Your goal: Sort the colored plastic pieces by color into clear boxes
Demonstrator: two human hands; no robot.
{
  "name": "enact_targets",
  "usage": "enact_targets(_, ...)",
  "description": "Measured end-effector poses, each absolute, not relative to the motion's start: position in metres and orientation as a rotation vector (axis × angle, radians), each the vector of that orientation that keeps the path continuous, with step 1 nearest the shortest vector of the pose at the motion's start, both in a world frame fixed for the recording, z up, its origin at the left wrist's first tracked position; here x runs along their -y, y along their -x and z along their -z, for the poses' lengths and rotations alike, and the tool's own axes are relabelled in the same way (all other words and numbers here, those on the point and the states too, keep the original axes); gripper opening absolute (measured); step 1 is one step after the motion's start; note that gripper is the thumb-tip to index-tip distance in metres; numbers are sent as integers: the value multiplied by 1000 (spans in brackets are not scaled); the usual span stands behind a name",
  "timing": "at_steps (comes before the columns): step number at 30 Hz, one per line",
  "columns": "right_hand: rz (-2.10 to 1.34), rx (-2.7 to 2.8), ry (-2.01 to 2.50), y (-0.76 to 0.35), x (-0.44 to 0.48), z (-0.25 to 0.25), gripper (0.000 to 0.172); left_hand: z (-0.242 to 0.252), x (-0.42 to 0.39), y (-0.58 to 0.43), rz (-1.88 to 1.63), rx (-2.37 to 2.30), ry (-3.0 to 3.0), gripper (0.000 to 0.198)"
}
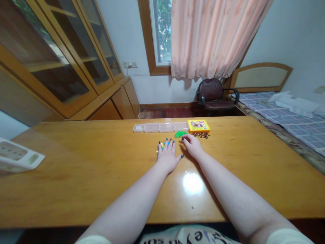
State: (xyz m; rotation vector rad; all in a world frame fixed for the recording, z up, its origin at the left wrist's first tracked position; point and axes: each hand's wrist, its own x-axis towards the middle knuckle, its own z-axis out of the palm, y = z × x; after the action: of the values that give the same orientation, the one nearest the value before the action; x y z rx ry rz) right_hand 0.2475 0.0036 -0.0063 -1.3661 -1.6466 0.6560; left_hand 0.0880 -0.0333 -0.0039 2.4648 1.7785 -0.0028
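My left hand (167, 157) lies spread over a small pile of yellow and blue pieces (162, 146), hiding most of them. Its fingers are apart and point toward the far edge. My right hand (192, 145) is beside it, fingers curled and tips close together near the green pieces (180, 134). Whatever may be between those fingertips is too small to make out. Brown pieces (203, 135) lie scattered just beyond and right of my right hand. Behind the piles stand a clear plastic compartment tray (152, 127) and a yellow box (198, 126) with printed pictures.
The wooden table (88, 162) spreads wide around my hands. A white plastic object (20, 156) is at its left edge. Beyond the table are a brown office chair (213, 93), a bed (291, 112) on the right and a glass-doored cabinet (73, 51) on the left.
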Motion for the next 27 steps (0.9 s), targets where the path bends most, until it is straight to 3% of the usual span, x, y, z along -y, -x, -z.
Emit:
enact_targets(3, -716, 1856, 1281, -246, 3, 3, 19, 7, 23, -82, -55, -1849, -2393, 68)
enact_targets(8, -891, 1989, 1300, -245, 4, 3, 39, 8, 10, -80, -215, -1914, -2359, 54)
enact_targets(13, -721, 2007, 1656, -225, -14, -4, 37, -11, 14, -72, -371, -1999, -2386, 47)
enact_targets(17, -504, 1985, 1894, -206, -17, -10, 30, -14, 26, -43, -291, -1959, -2419, 61)
enact_targets(21, -299, 2013, 1667, -197, -12, -6, 38, 3, 33, -20, -123, -1938, -2387, 81)
enact_targets(27, -502, 1958, 1427, -191, -20, 9, 19, 14, 12, -25, -159, -1806, -2459, 80)
